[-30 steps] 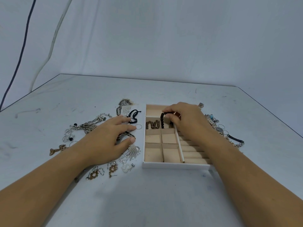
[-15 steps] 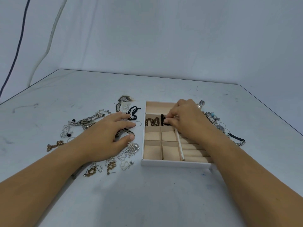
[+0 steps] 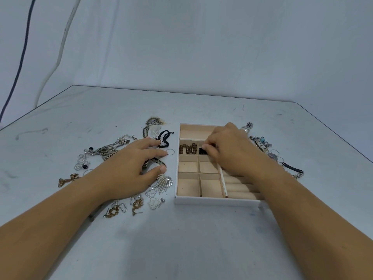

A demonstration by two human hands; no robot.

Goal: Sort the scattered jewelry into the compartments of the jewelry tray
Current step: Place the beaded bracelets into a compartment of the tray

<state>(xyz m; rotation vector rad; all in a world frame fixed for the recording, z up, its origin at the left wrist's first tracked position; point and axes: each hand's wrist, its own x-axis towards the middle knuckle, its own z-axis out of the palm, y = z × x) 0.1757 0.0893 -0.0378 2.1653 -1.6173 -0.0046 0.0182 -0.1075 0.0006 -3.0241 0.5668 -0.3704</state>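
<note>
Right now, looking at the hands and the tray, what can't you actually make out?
Head view only:
- Black piece in the tray: mostly behind the right hand, so its shape and the grip on it are unclear.
- Ring rolls: upper rows covered by the right wrist.
- Banded bracelet: part lies under the left hand; I cannot tell if it is gripped.
- Small earrings: too tiny to read any detail.

The jewelry tray (image 3: 214, 200) has a matt white shell, seemingly card, lined with soft beige cloth. Left of it, a shiny silver metal leaf-shaped piece (image 3: 164, 182) and a black woven cord bracelet (image 3: 164, 139) lie on the dull, scuffed grey table (image 3: 181, 239). Inside the tray sits a glossy brown chain (image 3: 187, 148).
</note>
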